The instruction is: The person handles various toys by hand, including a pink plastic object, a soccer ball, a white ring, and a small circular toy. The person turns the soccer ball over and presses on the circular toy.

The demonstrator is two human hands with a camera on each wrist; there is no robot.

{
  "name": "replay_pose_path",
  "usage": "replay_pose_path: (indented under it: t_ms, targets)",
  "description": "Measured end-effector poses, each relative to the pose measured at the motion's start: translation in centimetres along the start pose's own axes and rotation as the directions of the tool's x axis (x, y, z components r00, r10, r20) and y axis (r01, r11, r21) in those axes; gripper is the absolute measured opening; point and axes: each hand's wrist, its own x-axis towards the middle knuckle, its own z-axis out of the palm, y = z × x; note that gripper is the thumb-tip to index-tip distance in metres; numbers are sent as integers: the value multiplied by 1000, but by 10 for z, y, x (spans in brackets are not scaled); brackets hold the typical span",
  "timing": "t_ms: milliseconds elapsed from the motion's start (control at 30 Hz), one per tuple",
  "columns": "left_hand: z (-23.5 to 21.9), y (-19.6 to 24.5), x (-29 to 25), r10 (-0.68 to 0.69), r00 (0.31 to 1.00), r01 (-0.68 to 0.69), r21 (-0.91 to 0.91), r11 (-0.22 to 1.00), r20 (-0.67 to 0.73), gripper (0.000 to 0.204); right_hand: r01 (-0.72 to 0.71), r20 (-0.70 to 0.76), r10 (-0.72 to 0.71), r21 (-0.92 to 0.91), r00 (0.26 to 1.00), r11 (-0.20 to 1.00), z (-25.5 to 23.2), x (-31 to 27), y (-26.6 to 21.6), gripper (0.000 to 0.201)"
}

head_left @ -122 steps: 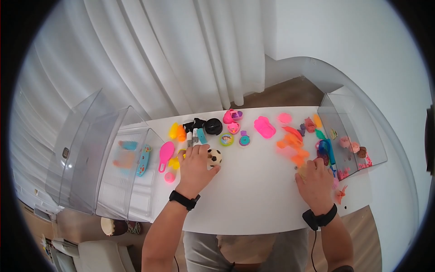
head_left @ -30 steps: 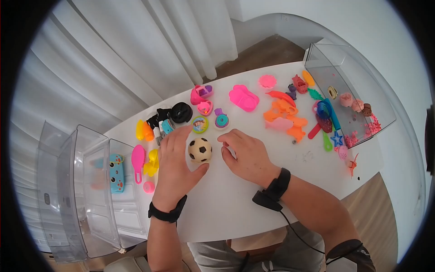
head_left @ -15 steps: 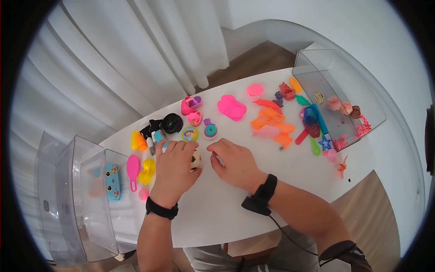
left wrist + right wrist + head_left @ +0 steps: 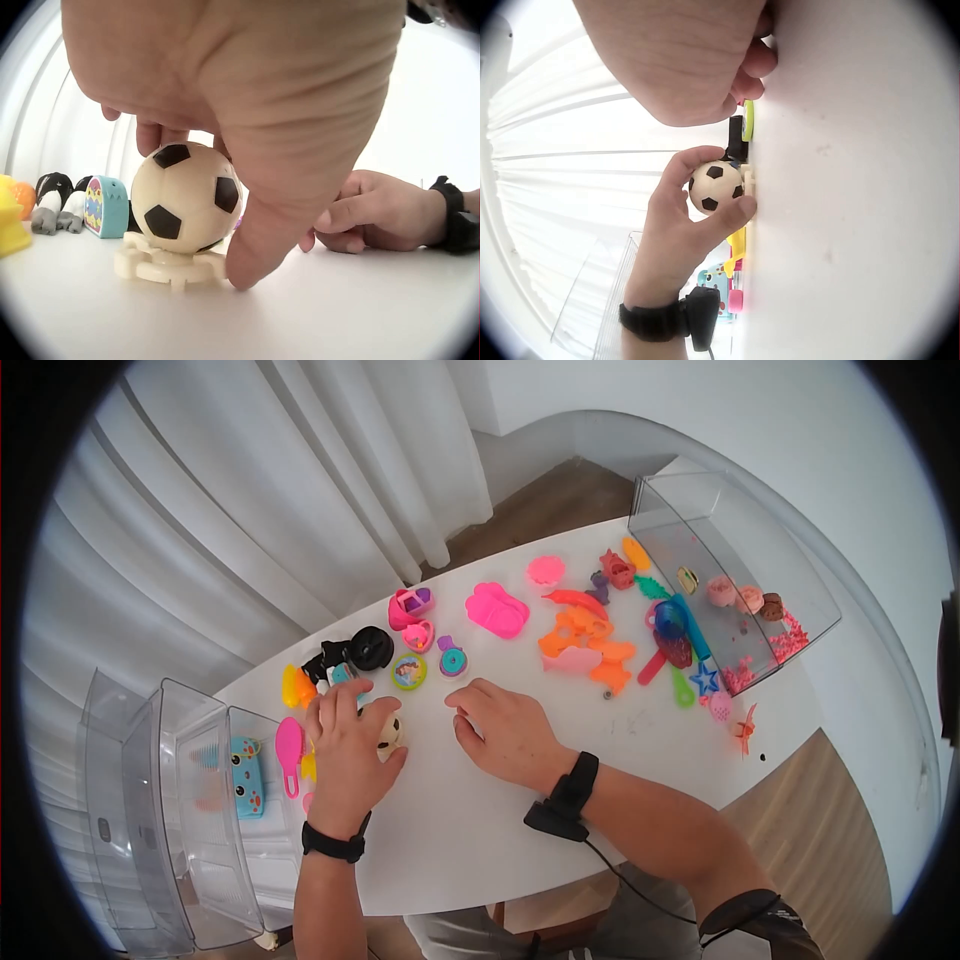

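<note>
My left hand (image 4: 345, 760) curves round a small toy soccer ball (image 4: 187, 196), cream with black patches. Under the ball is a cream stand (image 4: 169, 268) with short legs, on the white tabletop. In the left wrist view the thumb (image 4: 259, 247) comes down beside the stand, while other fingertips show behind the ball. The right wrist view has the same ball (image 4: 715, 186) between thumb and fingers. My right hand (image 4: 508, 735) rests low over the table to the right of it, fingers loosely curled with nothing in them.
Clear bins stand at the left (image 4: 200, 810) and right (image 4: 740, 580). Along the back lie a black round toy (image 4: 371, 648), a green-rimmed disc (image 4: 408, 671) and a pink tray (image 4: 497, 610). Orange pieces (image 4: 585, 635) lie right of centre; a pink hairbrush (image 4: 290, 750) lies left.
My right hand has come from the orange pieces at the right to the middle of the table. Most recently, my left hand and the soccer ball have shifted left. The head view has turned.
</note>
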Motion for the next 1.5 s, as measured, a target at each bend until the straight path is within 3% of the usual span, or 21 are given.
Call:
replay_pose_path:
  t_ms: [300, 700, 833, 933, 1000, 1033, 1100, 1333, 1433, 1500]
  targets:
    - [2, -18, -13, -43, 999, 44, 26, 999, -23, 54, -14, 31, 15, -19, 999, 1000, -2, 1, -2, 18]
    - [0, -31, -17, -75, 996, 79, 82, 993, -51, 66, -24, 66, 24, 1, 998, 1000, -3, 2, -2, 17]
    - [-4, -2, -9, -104, 991, 105, 5, 994, -80, 67, -37, 71, 36, 10, 997, 999, -2, 1, -1, 17]
    - [3, 26, 0, -85, 991, 77, -81, 994, -107, 66, 28, -23, -28, 5, 999, 1000, 0, 2, 0, 17]
    - [17, 37, 9, -76, 991, 60, -136, 989, -115, 65, -115, -151, 130, 102, 980, 988, -3, 4, -4, 16]
    - [30, 37, 15, -90, 990, 64, -223, 973, -109, 65, -112, -148, 126, 99, 981, 989, -6, 6, -2, 16]
    - [40, 46, 27, -122, 986, 80, -318, 945, -113, 66, -120, -298, 126, 37, 946, 992, -15, 11, 6, 15]
    - [70, 55, 62, -202, 976, 152, -410, 899, -83, 66, -193, -197, 187, -13, 962, 981, -18, 11, 10, 17]
    - [79, 52, 62, -140, 984, 99, -315, 944, -109, 62, -142, -250, 134, -11, 959, 990, -16, 11, 13, 17]
    - [76, 57, 55, -132, 991, 120, -370, 921, -8, 53, -190, -190, 187, -1, 964, 982, -18, 11, 13, 17]
